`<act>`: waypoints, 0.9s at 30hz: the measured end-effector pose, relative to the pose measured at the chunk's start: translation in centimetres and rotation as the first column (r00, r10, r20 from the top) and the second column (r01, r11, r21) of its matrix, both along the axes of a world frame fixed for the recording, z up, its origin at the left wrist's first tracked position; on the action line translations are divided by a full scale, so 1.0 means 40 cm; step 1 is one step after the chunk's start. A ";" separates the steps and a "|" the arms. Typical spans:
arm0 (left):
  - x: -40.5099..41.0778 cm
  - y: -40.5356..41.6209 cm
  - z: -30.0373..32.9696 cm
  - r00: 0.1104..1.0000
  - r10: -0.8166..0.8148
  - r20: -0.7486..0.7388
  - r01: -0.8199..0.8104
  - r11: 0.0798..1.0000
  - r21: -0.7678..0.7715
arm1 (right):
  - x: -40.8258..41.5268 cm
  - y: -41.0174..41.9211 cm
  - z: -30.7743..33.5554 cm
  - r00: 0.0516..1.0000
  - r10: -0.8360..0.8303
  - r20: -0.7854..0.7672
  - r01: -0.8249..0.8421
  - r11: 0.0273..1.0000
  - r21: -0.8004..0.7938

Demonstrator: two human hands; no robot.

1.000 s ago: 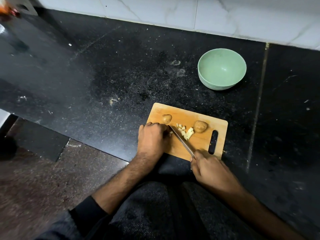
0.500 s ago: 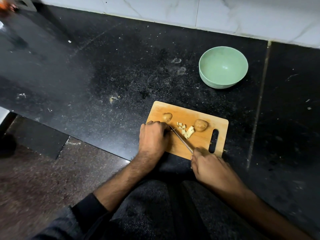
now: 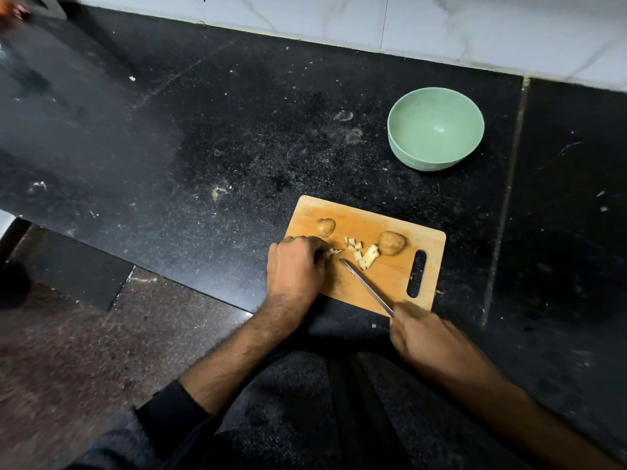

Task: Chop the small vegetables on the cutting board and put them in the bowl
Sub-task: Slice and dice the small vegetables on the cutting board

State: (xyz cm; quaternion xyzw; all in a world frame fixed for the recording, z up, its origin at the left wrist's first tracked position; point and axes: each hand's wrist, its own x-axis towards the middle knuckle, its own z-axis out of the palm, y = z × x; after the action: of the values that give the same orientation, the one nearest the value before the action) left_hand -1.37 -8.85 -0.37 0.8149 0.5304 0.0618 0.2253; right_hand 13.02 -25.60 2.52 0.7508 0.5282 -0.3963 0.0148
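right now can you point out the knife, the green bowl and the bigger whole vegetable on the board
knife (image 3: 364, 286), head view, middle of the blade
green bowl (image 3: 407, 157), head view, near outer wall
bigger whole vegetable (image 3: 391, 243), head view, centre of its brown skin

A black speckled stone countertop (image 3: 203, 137), dusty and scattered with pale crumbs, carried a rectangular wooden cutting board (image 3: 390, 276) with a slot handle at its near edge, and a round pale green bowl (image 3: 400, 144) stood well apart beyond it, near the white tiled wall (image 3: 441, 25)
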 end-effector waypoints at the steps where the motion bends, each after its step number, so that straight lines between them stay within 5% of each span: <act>1: -0.001 0.002 0.000 1.000 -0.002 0.004 0.002 1.000 -0.013 | 0.001 -0.005 0.006 1.000 -0.003 -0.010 0.003 1.000 -0.011; 8: 0.012 0.023 -0.016 0.984 -0.114 0.138 0.132 0.982 -0.132 | -0.024 0.018 -0.002 1.000 0.005 -0.019 -0.005 1.000 0.026; 14: -0.033 0.063 -0.009 0.989 -0.025 0.143 0.025 1.000 -0.001 | -0.027 0.034 -0.036 0.995 -0.086 0.042 0.079 0.987 0.143; 27: -0.114 0.073 -0.023 0.983 0.071 0.167 -0.047 0.989 -0.143 | -0.036 0.067 -0.032 0.996 0.041 0.085 -0.056 0.982 0.180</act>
State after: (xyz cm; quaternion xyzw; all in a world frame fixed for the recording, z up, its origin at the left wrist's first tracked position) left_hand -5.92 -5.94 -1.28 0.7728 0.5361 0.1016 0.3241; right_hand 11.58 -22.92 1.25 0.7513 0.5795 -0.3151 -0.0230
